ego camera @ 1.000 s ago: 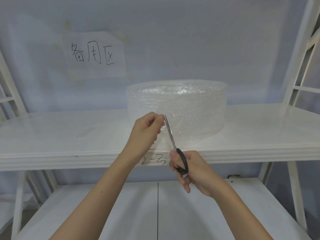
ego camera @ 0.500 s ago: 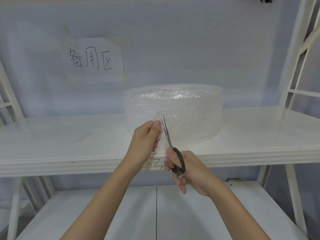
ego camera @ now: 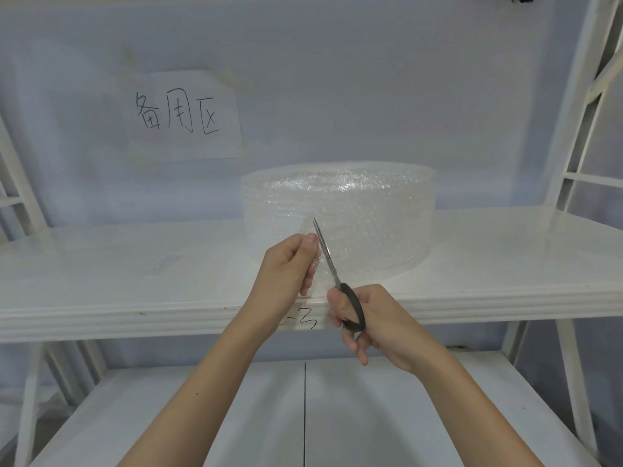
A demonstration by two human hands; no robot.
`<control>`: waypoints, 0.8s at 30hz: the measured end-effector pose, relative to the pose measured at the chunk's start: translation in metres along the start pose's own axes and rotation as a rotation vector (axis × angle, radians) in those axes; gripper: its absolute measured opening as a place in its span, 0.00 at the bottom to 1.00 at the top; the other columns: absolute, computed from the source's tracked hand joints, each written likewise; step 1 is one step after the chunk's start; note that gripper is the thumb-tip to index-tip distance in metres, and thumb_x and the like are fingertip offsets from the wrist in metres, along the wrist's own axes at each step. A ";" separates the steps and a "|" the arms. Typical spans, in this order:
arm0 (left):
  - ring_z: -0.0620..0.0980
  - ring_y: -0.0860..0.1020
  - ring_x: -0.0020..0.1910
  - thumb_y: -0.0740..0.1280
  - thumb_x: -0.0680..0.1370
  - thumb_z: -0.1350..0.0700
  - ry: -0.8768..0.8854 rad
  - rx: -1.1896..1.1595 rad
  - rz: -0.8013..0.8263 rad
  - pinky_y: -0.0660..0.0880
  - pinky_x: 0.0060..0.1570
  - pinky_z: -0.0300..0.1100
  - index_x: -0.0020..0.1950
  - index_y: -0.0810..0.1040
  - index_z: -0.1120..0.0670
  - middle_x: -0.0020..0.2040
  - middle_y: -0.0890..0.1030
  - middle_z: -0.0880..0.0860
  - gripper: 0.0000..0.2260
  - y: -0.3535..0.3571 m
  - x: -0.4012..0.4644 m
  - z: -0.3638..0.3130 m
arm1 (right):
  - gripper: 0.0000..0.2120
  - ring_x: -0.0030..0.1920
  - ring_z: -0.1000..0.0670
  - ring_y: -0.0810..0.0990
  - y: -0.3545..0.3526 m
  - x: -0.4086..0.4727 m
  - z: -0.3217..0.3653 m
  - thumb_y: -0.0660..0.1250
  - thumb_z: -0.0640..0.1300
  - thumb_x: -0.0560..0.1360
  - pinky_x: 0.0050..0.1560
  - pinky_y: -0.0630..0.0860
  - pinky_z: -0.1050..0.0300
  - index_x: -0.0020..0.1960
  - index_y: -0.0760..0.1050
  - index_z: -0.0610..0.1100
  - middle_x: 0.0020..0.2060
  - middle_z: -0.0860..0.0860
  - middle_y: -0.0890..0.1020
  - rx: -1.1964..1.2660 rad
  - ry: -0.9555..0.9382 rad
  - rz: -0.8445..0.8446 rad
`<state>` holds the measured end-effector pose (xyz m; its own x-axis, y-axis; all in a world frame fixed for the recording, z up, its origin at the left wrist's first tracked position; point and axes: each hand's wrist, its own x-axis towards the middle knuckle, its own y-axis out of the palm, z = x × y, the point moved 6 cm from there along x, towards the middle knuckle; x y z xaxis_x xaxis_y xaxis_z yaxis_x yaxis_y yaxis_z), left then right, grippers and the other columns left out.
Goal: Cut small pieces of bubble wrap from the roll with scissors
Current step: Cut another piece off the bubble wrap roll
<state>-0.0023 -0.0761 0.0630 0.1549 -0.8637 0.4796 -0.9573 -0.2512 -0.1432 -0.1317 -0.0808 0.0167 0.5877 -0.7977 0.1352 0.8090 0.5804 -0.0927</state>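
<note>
A wide, clear bubble wrap roll [ego camera: 364, 214] lies flat on the upper white shelf [ego camera: 118, 281]. Its loose end hangs toward me at the front. My left hand [ego camera: 286, 264] pinches that loose flap between thumb and fingers. My right hand [ego camera: 371, 321] grips black-handled scissors [ego camera: 332, 271], blades nearly closed and pointing up and slightly left, right beside my left thumb, across the flap.
A paper sign [ego camera: 182, 116] with handwriting is taped to the pale wall behind. A lower white shelf [ego camera: 236, 416] sits beneath my arms. White frame posts [ego camera: 573, 112] rise at the right and left. A small clear scrap [ego camera: 165, 261] lies left on the upper shelf.
The scissor blades have closed from slightly apart half a second ago and sit a little higher along the flap. My left hand keeps its pinch. The view has tilted slightly upward.
</note>
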 end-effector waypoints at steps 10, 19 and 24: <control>0.46 0.68 0.27 0.59 0.83 0.53 0.033 0.016 0.085 0.69 0.28 0.37 0.39 0.71 0.63 0.33 0.70 0.54 0.17 0.008 -0.007 -0.002 | 0.23 0.20 0.50 0.69 -0.004 0.003 0.013 0.70 0.62 0.70 0.19 0.68 0.62 0.26 0.74 0.47 0.24 0.44 0.72 -0.038 -0.055 -0.017; 0.45 0.69 0.28 0.60 0.83 0.55 0.022 0.063 0.153 0.68 0.29 0.37 0.45 0.73 0.68 0.30 0.71 0.47 0.16 0.013 -0.011 0.003 | 0.26 0.21 0.50 0.69 -0.010 0.007 0.020 0.67 0.66 0.67 0.19 0.68 0.61 0.28 0.71 0.44 0.27 0.48 0.74 -0.028 -0.055 0.000; 0.45 0.69 0.27 0.60 0.83 0.55 0.023 0.065 0.146 0.68 0.28 0.37 0.45 0.72 0.70 0.29 0.71 0.46 0.17 0.009 -0.010 0.003 | 0.26 0.20 0.48 0.66 -0.015 0.008 0.022 0.68 0.68 0.63 0.24 0.66 0.59 0.25 0.69 0.46 0.27 0.41 0.72 -0.084 -0.068 -0.012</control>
<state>-0.0120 -0.0711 0.0542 0.0086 -0.8832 0.4689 -0.9514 -0.1515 -0.2680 -0.1393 -0.0928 0.0406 0.5786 -0.7898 0.2036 0.8153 0.5528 -0.1725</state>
